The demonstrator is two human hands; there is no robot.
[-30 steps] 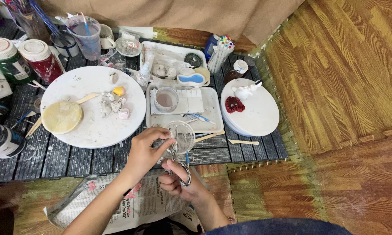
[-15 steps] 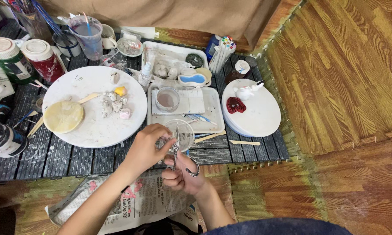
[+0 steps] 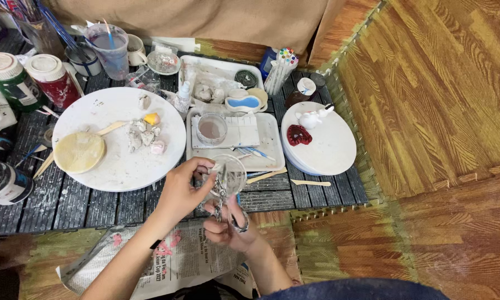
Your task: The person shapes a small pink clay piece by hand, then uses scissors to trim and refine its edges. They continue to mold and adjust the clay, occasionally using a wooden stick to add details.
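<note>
Both hands met at lower centre of the frame.
Left hand (image 3: 184, 191) gripped a clear cup (image 3: 228, 175); right hand (image 3: 228, 225) grasped scissors (image 3: 221, 194) at it.

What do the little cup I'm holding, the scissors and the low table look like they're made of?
Cup: clear and glossy, the table shows through it; thin plastic or glass, I cannot tell which.
Scissors: shiny silver blades, apparently metal, with dark handle loops around the right hand fingers.
Table: dark slats with visible grain and white smears, probably painted or stained wood.
</note>
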